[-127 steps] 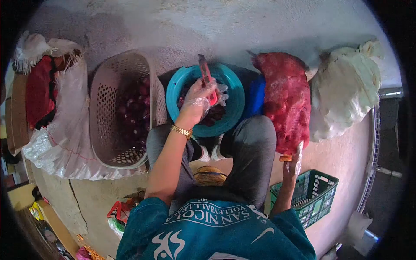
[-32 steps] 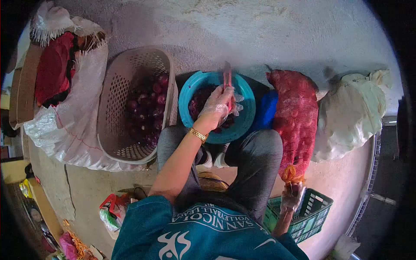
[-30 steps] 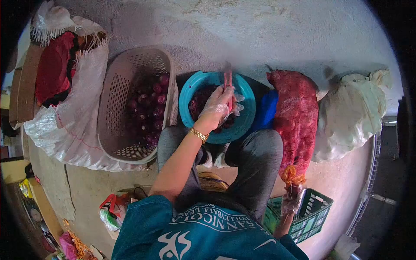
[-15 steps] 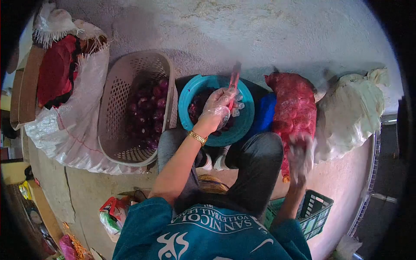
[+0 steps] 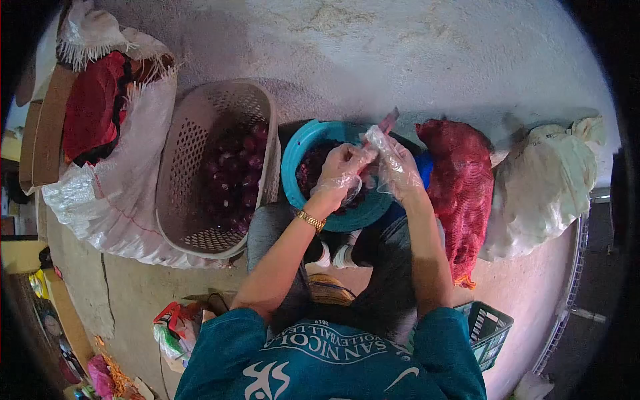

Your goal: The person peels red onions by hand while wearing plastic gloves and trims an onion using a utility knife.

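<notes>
My left hand (image 5: 341,168), in a clear plastic glove and with a gold watch at the wrist, is closed around the red handle of a knife-like tool over the blue basin (image 5: 291,175). The dark tip of the tool (image 5: 389,120) sticks out past the basin's far rim. Beside it, my right hand (image 5: 399,168), also gloved, has its fingers bent together against the tool and loose clear plastic; what they grip is hidden. Dark purple pieces (image 5: 310,167) lie in the basin below.
Left of the basin, a beige basket (image 5: 177,160) holds purple onions (image 5: 233,173). A white sack (image 5: 127,180) lies further left. On the right are a red mesh sack (image 5: 460,180), a pale sack (image 5: 540,187) and a green crate (image 5: 490,333). A red-and-white bag (image 5: 177,330) sits lower left.
My right hand has let go of the tied end of the red mesh sack and moved up and left to the basin, beside my left hand. The tool now tilts further right.
</notes>
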Demonstrator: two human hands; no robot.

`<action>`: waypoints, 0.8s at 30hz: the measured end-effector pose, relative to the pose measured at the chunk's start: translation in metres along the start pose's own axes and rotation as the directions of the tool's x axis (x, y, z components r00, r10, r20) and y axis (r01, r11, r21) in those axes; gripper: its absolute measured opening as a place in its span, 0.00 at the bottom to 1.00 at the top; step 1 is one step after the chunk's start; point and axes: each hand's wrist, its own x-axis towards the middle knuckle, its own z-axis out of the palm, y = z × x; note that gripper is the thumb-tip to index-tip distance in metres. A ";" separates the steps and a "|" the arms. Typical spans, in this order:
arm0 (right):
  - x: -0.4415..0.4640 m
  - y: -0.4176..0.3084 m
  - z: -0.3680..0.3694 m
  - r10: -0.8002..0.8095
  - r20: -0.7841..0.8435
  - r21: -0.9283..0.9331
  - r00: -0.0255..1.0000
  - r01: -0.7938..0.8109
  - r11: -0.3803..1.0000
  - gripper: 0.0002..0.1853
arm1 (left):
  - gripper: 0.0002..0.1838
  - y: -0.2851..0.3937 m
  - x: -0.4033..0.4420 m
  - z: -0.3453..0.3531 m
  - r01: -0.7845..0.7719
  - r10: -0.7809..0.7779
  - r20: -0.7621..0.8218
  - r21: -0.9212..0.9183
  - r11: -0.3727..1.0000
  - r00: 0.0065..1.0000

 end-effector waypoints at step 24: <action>-0.014 -0.016 -0.010 -0.070 -0.059 0.096 0.996 0.076 0.992 0.32 | 0.11 -0.014 0.014 -0.021 0.094 -0.087 0.040 -0.565 0.820 0.995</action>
